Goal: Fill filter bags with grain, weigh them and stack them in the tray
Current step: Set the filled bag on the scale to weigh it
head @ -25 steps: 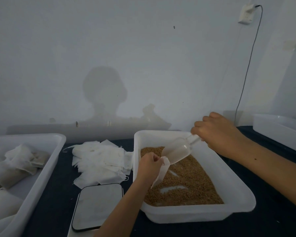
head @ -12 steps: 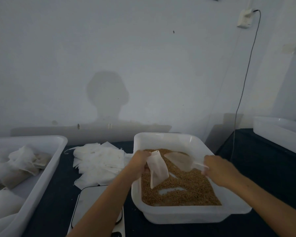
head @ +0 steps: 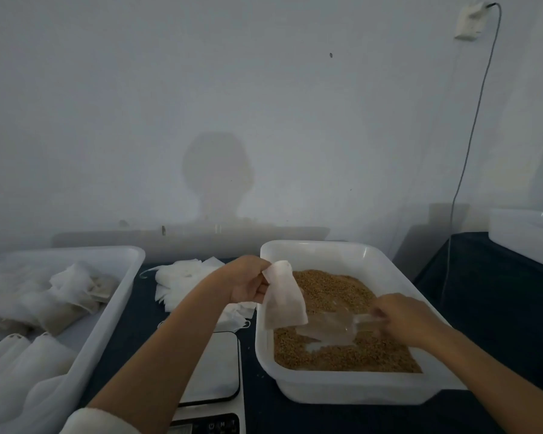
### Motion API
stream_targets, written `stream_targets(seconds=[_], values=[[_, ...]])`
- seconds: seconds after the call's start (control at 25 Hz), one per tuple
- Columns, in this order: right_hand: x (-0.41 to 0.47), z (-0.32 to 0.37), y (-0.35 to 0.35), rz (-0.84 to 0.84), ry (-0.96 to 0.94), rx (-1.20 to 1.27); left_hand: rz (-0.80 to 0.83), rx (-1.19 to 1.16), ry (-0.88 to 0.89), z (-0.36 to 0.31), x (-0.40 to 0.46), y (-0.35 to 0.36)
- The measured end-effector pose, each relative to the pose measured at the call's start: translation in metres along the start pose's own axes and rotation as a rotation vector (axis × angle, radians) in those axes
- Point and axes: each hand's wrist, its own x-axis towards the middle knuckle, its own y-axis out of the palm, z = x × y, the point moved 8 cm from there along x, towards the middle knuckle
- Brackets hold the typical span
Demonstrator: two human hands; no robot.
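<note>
Head view: versus a second earlier, the right hand (head: 403, 319) had dropped from above the grain tub's (head: 370, 256) far rim down into it, and the clear scoop (head: 333, 328) it gripped by the handle now lay low on the grain (head: 336, 289), mouth toward the left. The left hand (head: 246, 285) had lifted slightly and pinched the filter bag (head: 282, 294) by its top corner; the bag hung limp over the tub's left side, just above the scoop, looking empty or nearly so. My read: this was a reload, scoop digging for the next charge, bag not yet filled, so weighing was still ahead. Around it: the scale (head: 215, 368) sat just left of the tub on the dark surface (head: 496, 308), platform bare, partly covered by the left forearm. A pile of empty bags (head: 185, 278) lay behind it. The tray (head: 113, 308) on the far left already held several filled bags (head: 60, 311). Another white tub (head: 527, 233) sat at the right edge, and a cable (head: 470, 126) ran down the wall. In the way: the bag mouth looked collapsed, so it likely needed opening before the pour, and the left forearm would have to clear the scale.
</note>
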Motion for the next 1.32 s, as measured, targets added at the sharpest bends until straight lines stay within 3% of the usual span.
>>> stream_targets(seconds=[0.28, 0.36, 0.4, 0.48, 0.56, 0.6, 0.68, 0.8, 1.12, 1.32], values=[[-0.003, 0.023, 0.033, 0.043, -0.036, -0.028, -0.182, -0.053, 0.002, 0.020, -0.046, -0.078], [-0.004, 0.042, 0.016, -0.061, -0.077, 0.014, -0.228, -0.069, -0.012, 0.037, -0.057, -0.097], [-0.007, 0.059, 0.001, -0.142, -0.107, 0.159, -0.234, -0.090, -0.020, 0.046, -0.062, -0.103], [-0.016, 0.103, -0.022, -0.199, -0.163, 0.673, -0.198, -0.126, -0.017, 0.059, -0.069, -0.106], [-0.025, 0.160, -0.026, -0.093, -0.239, 1.100, -0.157, -0.124, -0.002, 0.066, -0.074, -0.107], [-0.027, 0.187, -0.021, -0.042, -0.279, 1.158, -0.163, -0.117, 0.002, 0.069, -0.076, -0.109], [-0.033, 0.235, -0.006, 0.036, -0.348, 1.108, -0.201, -0.084, 0.024, 0.072, -0.077, -0.116], [-0.028, 0.271, 0.018, 0.082, -0.300, 1.057, -0.227, -0.068, 0.058, 0.072, -0.079, -0.121], [-0.021, 0.263, 0.036, -0.194, -0.229, 1.033, -0.331, -0.193, 0.098, 0.097, -0.083, -0.113], [-0.008, 0.253, 0.056, -0.286, -0.146, 1.097, -0.462, 0.154, 0.310, 0.123, -0.088, -0.109]])
